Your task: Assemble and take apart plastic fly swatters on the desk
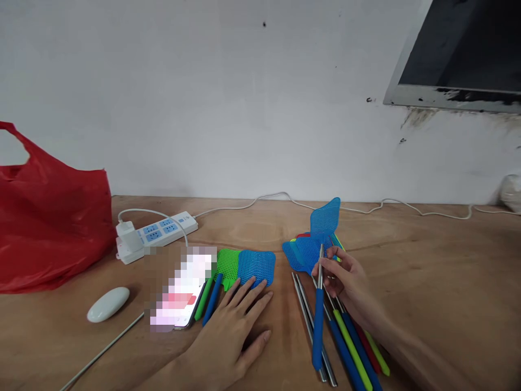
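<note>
My right hand (345, 279) pinches the metal shaft of a blue fly swatter (324, 219) and holds it tilted up, its mesh head raised and its blue handle (318, 331) pointing toward me. Under it lies a bunch of several fly swatters (345, 347) with blue, green, yellow and red handles, their heads fanned out at the far end. My left hand (234, 320) lies flat on the wooden table (427, 260), fingers spread, fingertips touching a blue swatter head (257, 266) next to a green one (227, 263).
A phone (183, 298) lies left of my left hand, beside a white oval object (108, 304) and a thin metal rod (101, 353). A white power strip (157, 232) with a cable sits behind. A red plastic bag (49, 217) stands at the far left. Two loose metal rods (303, 304) lie between my hands.
</note>
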The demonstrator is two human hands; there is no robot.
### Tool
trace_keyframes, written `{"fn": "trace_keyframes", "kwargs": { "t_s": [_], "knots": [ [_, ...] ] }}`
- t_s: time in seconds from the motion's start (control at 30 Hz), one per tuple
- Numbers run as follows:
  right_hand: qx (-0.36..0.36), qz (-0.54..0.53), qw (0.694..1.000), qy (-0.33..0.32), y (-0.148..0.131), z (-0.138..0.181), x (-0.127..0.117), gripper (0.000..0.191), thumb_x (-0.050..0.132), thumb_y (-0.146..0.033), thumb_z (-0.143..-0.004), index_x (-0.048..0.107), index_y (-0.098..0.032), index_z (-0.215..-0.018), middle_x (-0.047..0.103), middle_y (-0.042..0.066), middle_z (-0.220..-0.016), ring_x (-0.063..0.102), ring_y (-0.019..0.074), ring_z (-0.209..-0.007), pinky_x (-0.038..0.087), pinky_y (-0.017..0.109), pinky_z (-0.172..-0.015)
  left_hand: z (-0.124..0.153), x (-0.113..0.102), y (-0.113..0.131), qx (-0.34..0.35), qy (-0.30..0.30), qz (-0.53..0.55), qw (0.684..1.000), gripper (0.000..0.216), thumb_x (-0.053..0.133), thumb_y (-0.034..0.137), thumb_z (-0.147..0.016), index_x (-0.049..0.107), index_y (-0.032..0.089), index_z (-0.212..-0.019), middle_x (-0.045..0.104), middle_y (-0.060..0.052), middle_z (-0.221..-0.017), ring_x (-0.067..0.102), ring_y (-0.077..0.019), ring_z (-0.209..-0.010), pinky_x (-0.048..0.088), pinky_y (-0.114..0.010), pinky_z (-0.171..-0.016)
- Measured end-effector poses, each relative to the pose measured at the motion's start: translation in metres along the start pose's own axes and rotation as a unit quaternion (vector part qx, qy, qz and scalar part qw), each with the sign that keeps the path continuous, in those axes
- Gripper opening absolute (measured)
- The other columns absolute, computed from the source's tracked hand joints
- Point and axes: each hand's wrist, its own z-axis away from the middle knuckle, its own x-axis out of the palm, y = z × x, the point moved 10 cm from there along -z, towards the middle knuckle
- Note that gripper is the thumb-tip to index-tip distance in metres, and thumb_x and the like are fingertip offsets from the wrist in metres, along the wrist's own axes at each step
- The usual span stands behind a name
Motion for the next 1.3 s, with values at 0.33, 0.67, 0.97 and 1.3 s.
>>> {"fn": "trace_keyframes", "kwargs": {
  "t_s": [0.33,0.67,0.97,1.3],
  "knots": [
    [0.054,-0.117,0.991,-0.046,0.019,0.007,0.022,0.030,0.084,-0.044,-0.071,0.074,-0.018,-0.082,0.076,0.007,-0.086,0.065,0.0144,-0.072,0.052,0.022,-0.062,0.004,-0.021,-0.019,-0.100,0.080,0.211,0.969,0.033,0.036,0.023,-0.101,0.055,0.030,-0.126,0.067,-0.002,-0.124,0.061,-0.0230,-0.116,0.046,-0.041,-0.104],
    [0.028,-0.068,0.991,-0.113,0.020,0.022,0.044,0.025,0.085,-0.042,-0.071,0.080,-0.022,-0.086,0.072,0.005,-0.087,0.065,0.0157,-0.075,0.053,0.026,-0.067,0.002,-0.001,-0.023,-0.155,0.021,0.277,0.948,0.026,0.044,0.045,-0.101,0.060,0.025,-0.104,0.065,0.002,-0.086,0.060,-0.0189,-0.080,0.043,-0.029,-0.074],
    [-0.009,-0.058,0.993,-0.107,0.021,0.021,0.041,0.020,0.082,-0.042,-0.075,0.078,-0.024,-0.083,0.072,0.003,-0.083,0.061,0.0139,-0.071,0.051,0.026,-0.068,0.004,0.004,-0.018,-0.142,0.016,0.289,0.947,0.039,0.034,0.052,-0.103,0.059,0.024,-0.092,0.065,0.001,-0.082,0.059,-0.0182,-0.078,0.043,-0.027,-0.072],
    [-0.074,-0.119,0.989,0.050,-0.001,0.000,-0.009,0.024,0.090,-0.038,-0.065,0.074,-0.021,-0.072,0.068,-0.001,-0.077,0.052,0.0094,-0.061,0.046,0.022,-0.057,0.009,0.015,-0.019,-0.174,-0.014,0.306,0.936,0.045,0.030,0.054,-0.103,0.059,0.023,-0.087,0.060,-0.001,-0.079,0.057,-0.0184,-0.076,0.046,-0.028,-0.072]
  ]
}}
